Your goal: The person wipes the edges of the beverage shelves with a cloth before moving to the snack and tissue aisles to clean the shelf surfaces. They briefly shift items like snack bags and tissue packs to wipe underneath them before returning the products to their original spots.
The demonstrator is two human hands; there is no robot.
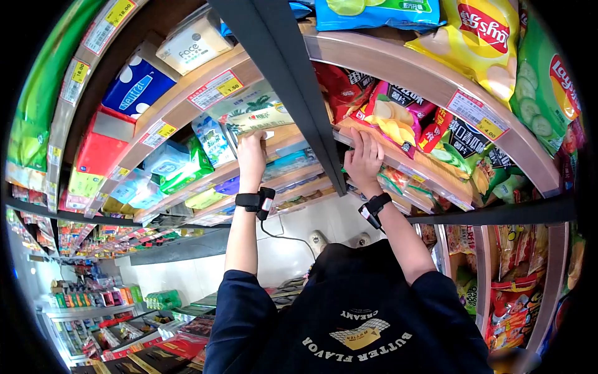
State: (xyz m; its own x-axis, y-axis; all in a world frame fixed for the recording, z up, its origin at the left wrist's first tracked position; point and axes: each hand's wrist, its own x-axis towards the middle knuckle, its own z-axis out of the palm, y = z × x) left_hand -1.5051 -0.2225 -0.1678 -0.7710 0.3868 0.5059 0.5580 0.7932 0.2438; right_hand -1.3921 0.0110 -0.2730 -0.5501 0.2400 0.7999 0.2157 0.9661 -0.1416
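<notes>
On the middle shelf at the left, my left hand (251, 156) is closed at the front edge of a pale tissue pack (265, 118) with green leaf print; its fingertips are partly hidden. Across the dark upright post (268, 56), my right hand (364, 159) rests with fingers apart on the edge of a snack shelf (398, 149). It holds nothing. Red and pink chip bags (392, 118) lie just beyond its fingers. Both wrists wear black straps, and a cable hangs from the left one.
Blue Neutral packs (134, 87) and a white Face tissue pack (193, 47) fill the upper left shelf. Yellow chip bags (479, 43) lie at the upper right. Below are the pale floor (286, 230) and shoes (317, 240). More stocked shelves (112, 318) stand lower left.
</notes>
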